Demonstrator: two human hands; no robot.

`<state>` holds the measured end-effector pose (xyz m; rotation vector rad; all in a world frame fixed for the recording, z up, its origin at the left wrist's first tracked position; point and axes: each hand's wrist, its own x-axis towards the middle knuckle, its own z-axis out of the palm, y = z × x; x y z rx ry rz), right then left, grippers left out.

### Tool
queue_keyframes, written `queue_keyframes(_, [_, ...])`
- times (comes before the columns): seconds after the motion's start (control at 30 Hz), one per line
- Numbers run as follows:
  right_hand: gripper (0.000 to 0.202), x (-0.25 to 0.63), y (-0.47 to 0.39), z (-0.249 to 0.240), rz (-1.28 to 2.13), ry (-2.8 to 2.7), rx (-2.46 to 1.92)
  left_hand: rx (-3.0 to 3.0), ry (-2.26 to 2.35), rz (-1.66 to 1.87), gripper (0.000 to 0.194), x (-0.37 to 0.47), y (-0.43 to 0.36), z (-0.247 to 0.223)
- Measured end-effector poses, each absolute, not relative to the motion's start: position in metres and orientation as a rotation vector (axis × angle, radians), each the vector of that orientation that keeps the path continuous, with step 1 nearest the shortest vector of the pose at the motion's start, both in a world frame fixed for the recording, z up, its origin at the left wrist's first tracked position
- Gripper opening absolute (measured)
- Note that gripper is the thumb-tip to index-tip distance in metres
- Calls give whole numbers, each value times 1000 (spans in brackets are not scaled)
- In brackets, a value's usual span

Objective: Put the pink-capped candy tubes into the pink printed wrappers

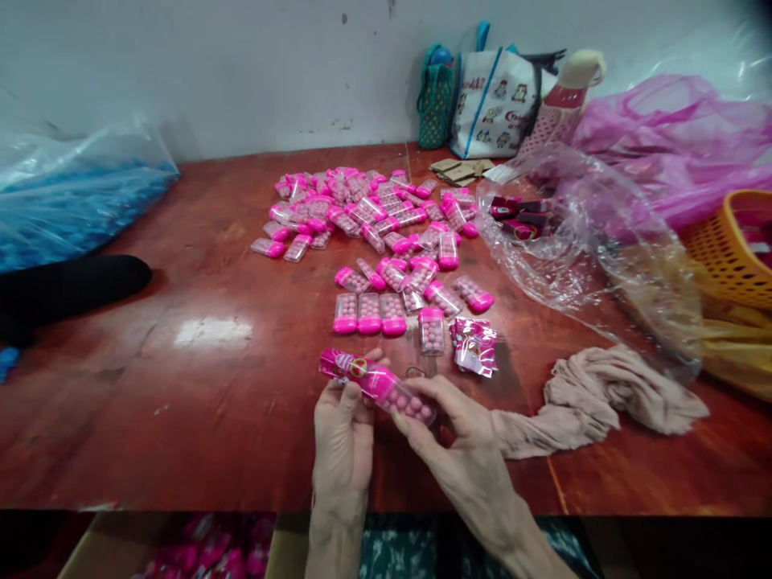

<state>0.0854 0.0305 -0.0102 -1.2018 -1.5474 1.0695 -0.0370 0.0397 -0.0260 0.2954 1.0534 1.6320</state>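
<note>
Pink-capped containers [369, 312] in a row, three; reversed container [432, 331] beside the row, one; sleeved container [389, 388], held, one; container heap [369, 211] towards the back edge of the table [181, 426], dozens, overlap preventing exact count. Printed white bag [494, 104], back edge, one. Yellow basket [727, 261], right edge, one. Beige cloth [639, 394], front-right corner, one.

the held container [411, 404] is clear, smooth plastic with a glossy film sleeve [343, 364]; the packets [475, 347] look like shiny, crinkled film; the surface [241, 434] looks like wood under a glossy coat; the rag [603, 390] is matt, rumpled cloth; the clear bag [579, 281] is thin, shiny plastic; the basket [715, 261] is moulded plastic
</note>
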Motion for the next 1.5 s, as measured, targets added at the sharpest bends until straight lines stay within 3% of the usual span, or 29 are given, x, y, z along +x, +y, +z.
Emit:
queue_keyframes(0.17, [23,81,29,-16,933,-1574,-1104,198,1032,1569,40,-36,38,-28])
queue_keyframes(0.53, [22,82,24,-19,1052,-1662,-1154,150,817,1351,40,-36,34,-33])
queue_keyframes(0.7, [17,86,22,-13,1127,-1790,-1167,347,735,1388,29,-35,34,-37])
queue_keyframes(0.97, [20,70,21,-39,448,-2069,-1271,357,785,1428,30,-29,35,-45])
queue_keyframes(1.37, [22,86,22,0,1204,-1779,-1262,457,731,1344,36,-33,32,-41])
queue_keyframes(1.5, [28,80,22,-7,1263,-1642,-1352,434,860,1339,22,-28,34,-36])
